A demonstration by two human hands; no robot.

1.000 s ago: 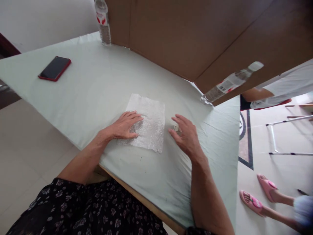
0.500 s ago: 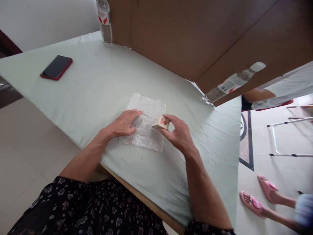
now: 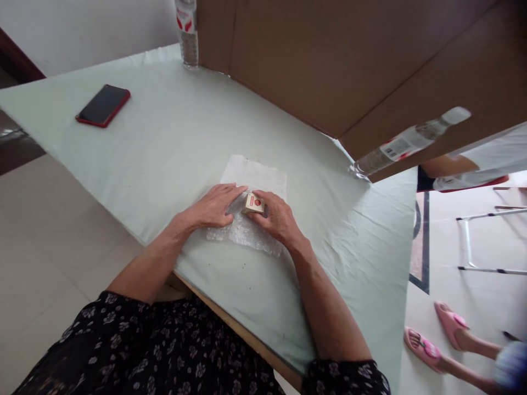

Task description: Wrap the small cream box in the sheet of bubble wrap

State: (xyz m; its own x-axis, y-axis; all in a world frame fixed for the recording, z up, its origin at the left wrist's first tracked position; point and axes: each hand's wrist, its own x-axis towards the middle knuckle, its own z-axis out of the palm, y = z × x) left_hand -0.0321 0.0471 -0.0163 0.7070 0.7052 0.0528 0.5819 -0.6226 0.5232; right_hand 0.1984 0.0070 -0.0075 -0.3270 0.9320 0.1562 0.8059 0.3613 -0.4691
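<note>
A sheet of bubble wrap [image 3: 255, 174] lies flat on the pale green table cover [image 3: 173, 137]. My left hand [image 3: 214, 206] rests flat on the sheet's left part, fingers stretched out. My right hand [image 3: 276, 216] grips a small cream box with a red mark [image 3: 252, 203] and holds it down on the middle of the sheet. The box's near side is hidden behind my fingers.
A phone in a red case [image 3: 102, 105] lies at the far left. One water bottle [image 3: 188, 33] stands at the back, another [image 3: 407, 144] at the right by a big cardboard box [image 3: 349, 60]. Another person's feet in pink slippers [image 3: 436, 334] are on the floor, right.
My right hand picked the small box up from the table right of the sheet and carried it left onto the bubble wrap. My left hand stayed flat on the sheet.
</note>
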